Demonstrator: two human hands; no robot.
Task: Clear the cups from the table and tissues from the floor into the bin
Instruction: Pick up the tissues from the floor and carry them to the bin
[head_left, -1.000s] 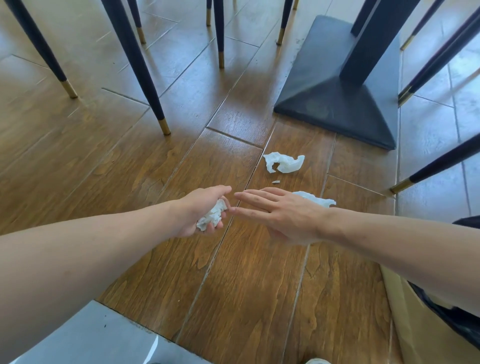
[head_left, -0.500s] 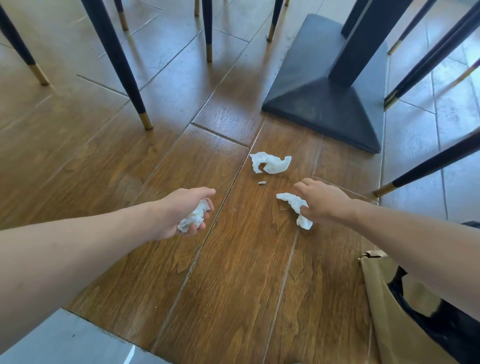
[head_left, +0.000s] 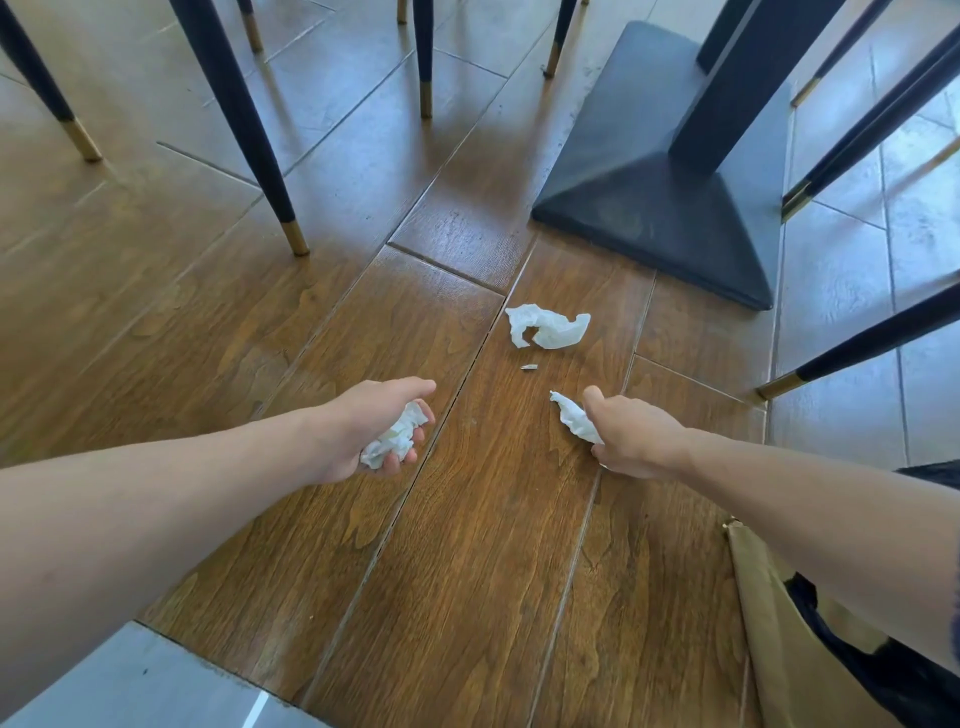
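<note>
With my left hand (head_left: 376, 426) and right hand (head_left: 631, 441) each closed on a tissue, I should next pinch the centre-frame tissue (head_left: 548, 326), then its scrap (head_left: 529, 367), probably paper.

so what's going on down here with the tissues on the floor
A person is picking tissues off the wooden floor. The left hand is closed around a crumpled tissue, and the right hand grips a second tissue. One more tissue lies on the floor near the black table base, with a tiny scrap beside it. A lined bin sits at the lower right.
</note>
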